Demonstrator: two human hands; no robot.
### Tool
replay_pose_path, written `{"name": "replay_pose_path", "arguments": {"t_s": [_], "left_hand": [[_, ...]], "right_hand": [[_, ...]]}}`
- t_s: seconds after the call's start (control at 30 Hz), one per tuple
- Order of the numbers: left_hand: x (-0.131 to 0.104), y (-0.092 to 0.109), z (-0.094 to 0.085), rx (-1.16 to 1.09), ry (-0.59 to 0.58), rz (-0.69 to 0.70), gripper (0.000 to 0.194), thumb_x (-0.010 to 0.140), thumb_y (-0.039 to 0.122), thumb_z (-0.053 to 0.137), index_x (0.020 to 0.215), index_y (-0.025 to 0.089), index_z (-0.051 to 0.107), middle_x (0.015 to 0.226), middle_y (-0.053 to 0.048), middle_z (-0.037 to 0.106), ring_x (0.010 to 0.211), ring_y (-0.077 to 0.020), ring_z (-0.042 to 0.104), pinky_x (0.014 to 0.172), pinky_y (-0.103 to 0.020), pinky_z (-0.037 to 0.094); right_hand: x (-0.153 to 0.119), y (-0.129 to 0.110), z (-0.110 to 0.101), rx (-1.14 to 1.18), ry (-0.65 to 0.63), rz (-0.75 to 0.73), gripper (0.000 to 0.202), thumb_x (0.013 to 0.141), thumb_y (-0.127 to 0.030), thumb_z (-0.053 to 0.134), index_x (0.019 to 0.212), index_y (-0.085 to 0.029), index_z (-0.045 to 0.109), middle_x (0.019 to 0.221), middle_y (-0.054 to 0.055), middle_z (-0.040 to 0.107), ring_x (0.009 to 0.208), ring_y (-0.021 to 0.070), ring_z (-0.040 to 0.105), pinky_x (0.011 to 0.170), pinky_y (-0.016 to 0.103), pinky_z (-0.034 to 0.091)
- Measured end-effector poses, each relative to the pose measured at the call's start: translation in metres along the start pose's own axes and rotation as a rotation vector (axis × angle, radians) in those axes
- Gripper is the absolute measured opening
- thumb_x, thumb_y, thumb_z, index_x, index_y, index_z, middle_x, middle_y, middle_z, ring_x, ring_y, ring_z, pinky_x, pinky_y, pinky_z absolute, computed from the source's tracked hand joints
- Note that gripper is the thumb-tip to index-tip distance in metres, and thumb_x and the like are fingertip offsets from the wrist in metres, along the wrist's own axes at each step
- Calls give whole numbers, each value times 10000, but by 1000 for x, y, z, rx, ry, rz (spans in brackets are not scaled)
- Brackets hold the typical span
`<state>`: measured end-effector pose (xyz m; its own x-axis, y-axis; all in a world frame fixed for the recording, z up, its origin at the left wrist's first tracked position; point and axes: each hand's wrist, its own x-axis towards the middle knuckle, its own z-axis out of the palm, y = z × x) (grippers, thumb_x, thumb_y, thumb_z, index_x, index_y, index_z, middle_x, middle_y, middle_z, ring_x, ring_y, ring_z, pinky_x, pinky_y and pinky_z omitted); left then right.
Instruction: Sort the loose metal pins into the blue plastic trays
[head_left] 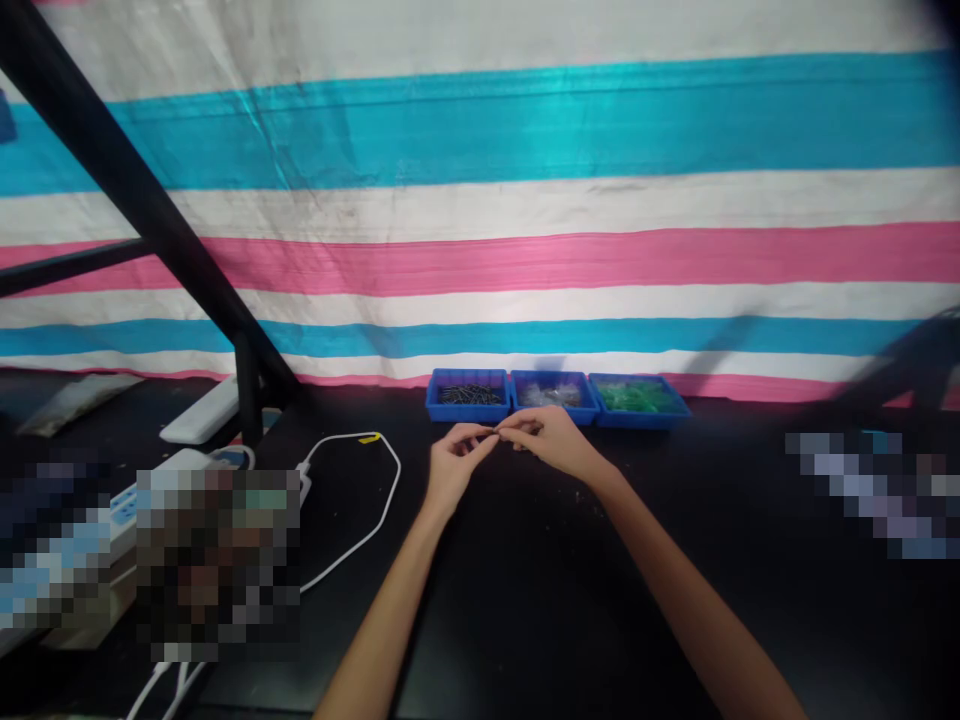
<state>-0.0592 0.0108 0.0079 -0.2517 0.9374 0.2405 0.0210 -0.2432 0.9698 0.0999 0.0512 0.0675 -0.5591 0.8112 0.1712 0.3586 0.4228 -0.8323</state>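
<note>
Fingers of left hand and right hand pinched together on a tiny dark piece, too small to identify, held above black desk, just before three blue trays.

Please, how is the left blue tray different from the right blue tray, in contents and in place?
The left blue tray holds dark, thin pieces, while the right blue tray holds green, translucent-looking ones. The left tray stands nearer the left hand; the right tray stands beyond the right hand, off to its right. Both are shallow, open and rectangular.
</note>
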Motion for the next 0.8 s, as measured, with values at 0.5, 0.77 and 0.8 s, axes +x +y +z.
{"name": "replay_pose_path", "arguments": {"t_s": [0.5, 0.77, 0.8], "left_hand": [[-3, 1, 4, 13, 91, 67, 183, 687, 306, 650, 802, 171, 690, 917, -66, 593, 814, -158, 559, 604, -245, 426], [0, -1, 3, -18, 120, 74, 168, 681, 297, 658, 782, 163, 674, 904, -47, 560, 777, -126, 548, 624, -228, 431], [1, 0, 2, -25, 126, 79, 165, 679, 295, 660, 770, 158, 670, 897, -46, 555, 772, -123, 546, 621, -225, 430]], "right_hand": [[2, -1, 29, 115, 12, 84, 199, 747, -296, 555, 750, -138, 677, 615, 38, 657, 578, 154, 630, 488, 224, 482], [3, 4, 23, 50, -5, 80, 178, 732, -288, 570, 749, -153, 685, 655, 32, 673, 578, 150, 632, 566, 243, 493], [3, 4, 19, 43, 4, 85, 178, 729, -293, 575, 755, -158, 687, 662, 32, 676, 583, 152, 634, 564, 243, 491]]}}
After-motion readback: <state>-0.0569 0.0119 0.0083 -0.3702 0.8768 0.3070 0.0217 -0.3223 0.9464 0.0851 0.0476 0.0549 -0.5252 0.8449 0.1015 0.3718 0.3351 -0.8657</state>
